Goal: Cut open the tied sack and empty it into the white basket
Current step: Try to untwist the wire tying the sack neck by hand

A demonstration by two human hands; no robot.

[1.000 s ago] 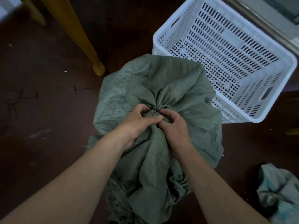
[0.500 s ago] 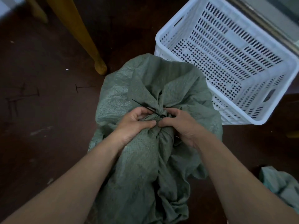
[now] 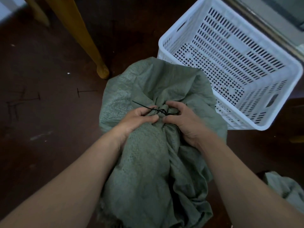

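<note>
A grey-green woven sack [image 3: 148, 83] lies on the dark floor, its neck bunched and bound by a thin black tie [image 3: 158, 110] whose loose end sticks out to the left. My left hand [image 3: 137, 120] grips the gathered neck from the left, thumb pressed on the cloth. My right hand [image 3: 182, 119] grips the neck from the right, fingers curled at the knot. The thumbs nearly touch. The white perforated basket [image 3: 279, 89] stands just beyond the sack to the right, with nothing inside.
A yellow wooden furniture leg [image 3: 92, 50] stands on the floor left of the sack's far end. Several cut black ties [image 3: 85, 92] lie scattered on the floor at left. Another crumpled green sack [image 3: 284, 188] lies at the lower right.
Both hands stayed on the neck. My right hand shifted from under the knot to its right side. The tie's loose end now shows more to the left.
</note>
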